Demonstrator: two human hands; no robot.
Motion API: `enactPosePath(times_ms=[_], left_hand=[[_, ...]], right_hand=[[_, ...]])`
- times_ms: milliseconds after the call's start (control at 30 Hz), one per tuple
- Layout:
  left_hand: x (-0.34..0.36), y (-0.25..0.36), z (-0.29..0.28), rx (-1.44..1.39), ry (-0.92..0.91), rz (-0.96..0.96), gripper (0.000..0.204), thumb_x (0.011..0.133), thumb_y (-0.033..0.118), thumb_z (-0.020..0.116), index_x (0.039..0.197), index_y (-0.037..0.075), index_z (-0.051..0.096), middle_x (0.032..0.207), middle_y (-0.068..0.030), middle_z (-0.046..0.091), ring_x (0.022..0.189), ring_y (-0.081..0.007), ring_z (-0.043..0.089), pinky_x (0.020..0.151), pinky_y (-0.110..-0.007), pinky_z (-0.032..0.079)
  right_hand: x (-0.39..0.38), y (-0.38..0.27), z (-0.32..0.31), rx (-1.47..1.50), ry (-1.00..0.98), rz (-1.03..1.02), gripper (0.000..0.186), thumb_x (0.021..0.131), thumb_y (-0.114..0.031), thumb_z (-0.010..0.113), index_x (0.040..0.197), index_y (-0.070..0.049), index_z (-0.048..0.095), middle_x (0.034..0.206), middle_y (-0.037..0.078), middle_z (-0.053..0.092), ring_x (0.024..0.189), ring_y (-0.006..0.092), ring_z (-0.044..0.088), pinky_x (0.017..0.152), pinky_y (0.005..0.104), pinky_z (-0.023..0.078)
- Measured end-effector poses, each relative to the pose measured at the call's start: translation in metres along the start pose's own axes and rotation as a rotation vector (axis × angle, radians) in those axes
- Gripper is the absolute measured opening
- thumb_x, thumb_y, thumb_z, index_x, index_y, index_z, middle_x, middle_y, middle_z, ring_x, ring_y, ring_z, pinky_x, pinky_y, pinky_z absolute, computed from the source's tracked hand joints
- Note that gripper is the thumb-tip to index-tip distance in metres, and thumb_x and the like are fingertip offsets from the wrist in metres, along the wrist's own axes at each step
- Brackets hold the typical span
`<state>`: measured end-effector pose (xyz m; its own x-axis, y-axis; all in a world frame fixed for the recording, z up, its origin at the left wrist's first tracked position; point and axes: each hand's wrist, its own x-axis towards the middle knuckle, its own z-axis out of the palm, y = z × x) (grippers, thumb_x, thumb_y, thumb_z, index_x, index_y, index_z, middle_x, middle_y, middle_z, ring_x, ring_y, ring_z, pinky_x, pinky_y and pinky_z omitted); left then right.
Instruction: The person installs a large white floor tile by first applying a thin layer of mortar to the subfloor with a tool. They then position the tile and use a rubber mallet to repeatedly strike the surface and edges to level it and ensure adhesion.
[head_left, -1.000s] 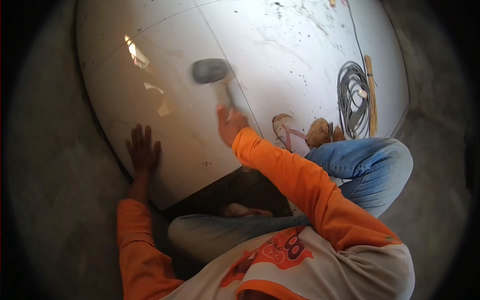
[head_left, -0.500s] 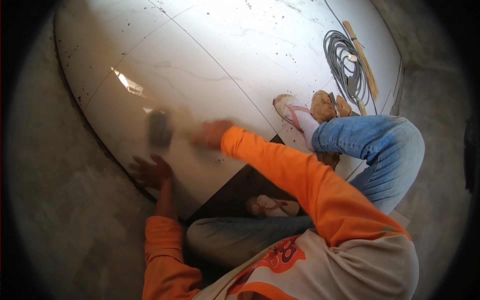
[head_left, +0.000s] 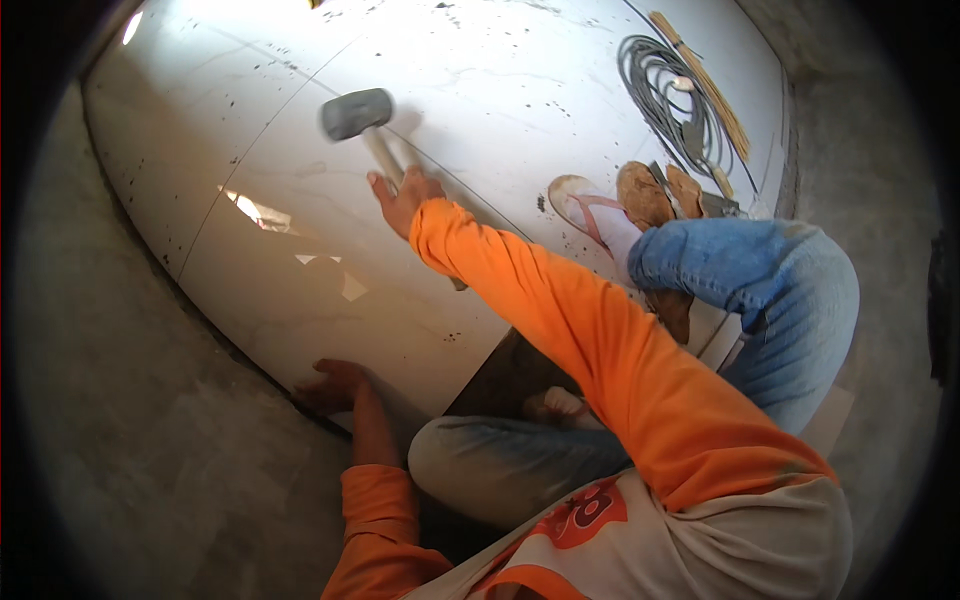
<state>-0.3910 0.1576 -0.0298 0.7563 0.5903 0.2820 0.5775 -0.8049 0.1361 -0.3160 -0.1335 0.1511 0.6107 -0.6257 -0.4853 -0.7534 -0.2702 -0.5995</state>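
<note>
My right hand grips the pale handle of a mallet with a dark grey head, held over the white marble-patterned tiles. My left hand lies at the tiles' left edge beside the rough grey concrete, its fingers apart and partly in shadow. A dark untiled gap shows below my right forearm, beside my bent knees.
A coil of grey cable and a straw broom lie on the tiles at the upper right. Clay-coloured lumps sit beside my sandalled foot. Bare concrete borders the tiles.
The mallet swung down toward my left hand half a second ago and is now raised farther forward. My left hand has shifted along the edge toward me. The view has also shifted.
</note>
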Motion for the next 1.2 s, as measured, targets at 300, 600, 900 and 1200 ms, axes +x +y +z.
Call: enactPosePath(times_ms=[300,600,900,1200], left_hand=[[0.027,-0.019,0.037,-0.092,0.143,-0.047,0.064,0.086,0.031,0.054,0.134,-0.008,0.038,0.131,-0.0309,0.047,0.119,-0.0437,0.049,0.101,-0.053,0.037],[-0.082,-0.01,-0.064,-0.197,-0.416,-0.397,0.059,0.078,0.031,0.057,0.117,-0.012,0.046,0.11,-0.0332,0.053,0.102,-0.0454,0.057,0.09,-0.055,0.044],[-0.036,-0.026,-0.055,0.127,-0.466,-0.051,0.049,0.076,0.034,0.053,0.09,-0.013,0.06,0.091,-0.0282,0.059,0.095,-0.0409,0.056,0.079,-0.054,0.046],[-0.027,-0.042,-0.044,0.321,-0.496,0.197,0.049,0.081,0.036,0.048,0.093,-0.007,0.066,0.096,-0.0276,0.061,0.103,-0.0389,0.053,0.087,-0.049,0.042]], right_hand=[[-0.091,0.075,0.016,-0.043,-0.251,-0.369,0.056,0.092,-0.051,0.047,0.102,0.004,0.052,0.081,0.027,0.063,0.077,0.0438,0.063,0.071,0.0499,0.049],[-0.127,0.041,0.014,0.175,-0.135,-0.795,0.056,0.093,-0.053,0.043,0.102,0.001,0.051,0.088,0.023,0.064,0.086,0.0402,0.064,0.075,0.0491,0.049],[-0.066,0.046,0.037,0.076,-0.159,-0.131,0.065,0.094,-0.059,0.038,0.113,0.001,0.054,0.085,0.024,0.066,0.079,0.0416,0.066,0.076,0.0487,0.052],[-0.058,0.035,0.04,0.168,-0.338,-0.016,0.067,0.091,-0.062,0.041,0.104,0.001,0.058,0.082,0.025,0.066,0.081,0.0402,0.066,0.077,0.0489,0.051]])
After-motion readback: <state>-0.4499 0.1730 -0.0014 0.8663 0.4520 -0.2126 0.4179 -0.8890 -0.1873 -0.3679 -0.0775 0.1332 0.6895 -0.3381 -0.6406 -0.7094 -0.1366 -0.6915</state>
